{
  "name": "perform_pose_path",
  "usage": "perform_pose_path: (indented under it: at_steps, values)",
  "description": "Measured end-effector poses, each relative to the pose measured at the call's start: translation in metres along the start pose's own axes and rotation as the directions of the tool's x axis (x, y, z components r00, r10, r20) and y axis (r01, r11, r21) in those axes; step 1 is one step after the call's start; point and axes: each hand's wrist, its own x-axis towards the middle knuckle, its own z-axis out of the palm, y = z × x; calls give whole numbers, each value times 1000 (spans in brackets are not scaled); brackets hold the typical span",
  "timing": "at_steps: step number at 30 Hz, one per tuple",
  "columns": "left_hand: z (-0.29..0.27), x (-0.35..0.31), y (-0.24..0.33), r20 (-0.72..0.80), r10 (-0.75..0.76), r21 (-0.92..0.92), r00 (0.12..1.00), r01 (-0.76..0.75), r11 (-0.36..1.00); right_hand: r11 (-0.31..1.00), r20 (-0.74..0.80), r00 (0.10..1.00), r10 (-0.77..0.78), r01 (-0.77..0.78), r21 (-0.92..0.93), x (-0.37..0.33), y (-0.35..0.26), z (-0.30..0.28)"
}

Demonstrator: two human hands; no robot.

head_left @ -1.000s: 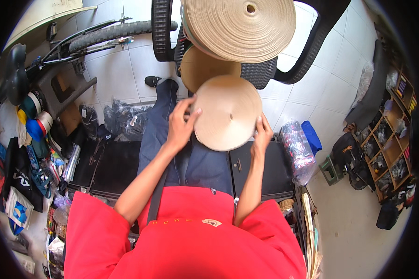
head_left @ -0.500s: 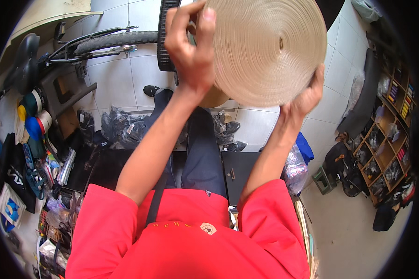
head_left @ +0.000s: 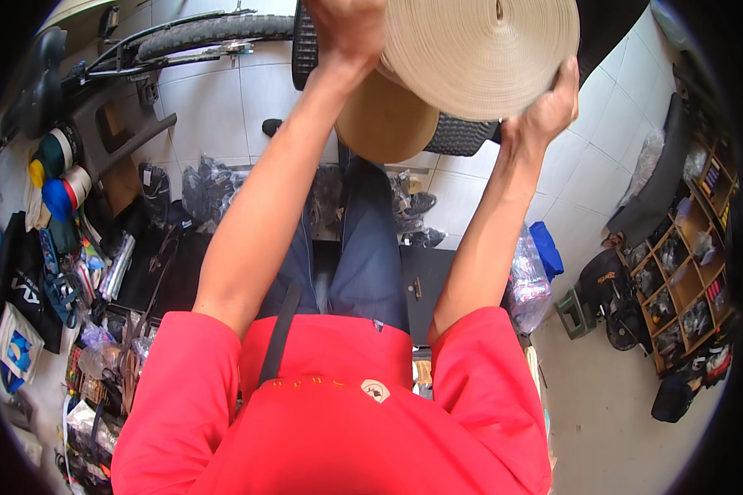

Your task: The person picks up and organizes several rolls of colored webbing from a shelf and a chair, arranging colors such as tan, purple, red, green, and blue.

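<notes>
Moved higher in view, our beige roll (head_left: 485, 59) needs level support, right hand (head_left: 545, 109) cupping it, left hand's (head_left: 351, 29) grip untellable.

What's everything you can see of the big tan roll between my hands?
The big tan roll looks like woven strap wound tightly into a disc, with fine rings around a small dark slit. Its face turns toward the camera, its top cut off by the frame. The right hand holds its lower-right rim; the left hand is at its left edge, contact unclear. It partly hides a browner disc.
</notes>
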Motion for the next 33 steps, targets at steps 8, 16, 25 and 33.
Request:
perform_pose_path:
  at_steps: [8, 16, 25, 33]
  values:
    - [-9, -4, 5, 11, -64, -61, 998, 65, 996, 992, -54, 998, 14, -20, -121, -5, 9, -1]
    - [-84, -129, -110, -37, -627, 215, 778, 619, 755, 762, -365, 850, 380, -511, -399, -74, 164, -113]
    - [-87, -211, -185, 208, -684, 576, 700, 477, 664, 642, -134, 825, 549, -518, -565, -145, 244, -144]
    - [-120, -244, -70, 160, -762, 512, 627, 607, 607, 612, -274, 757, 593, -645, -459, -217, 144, -171]
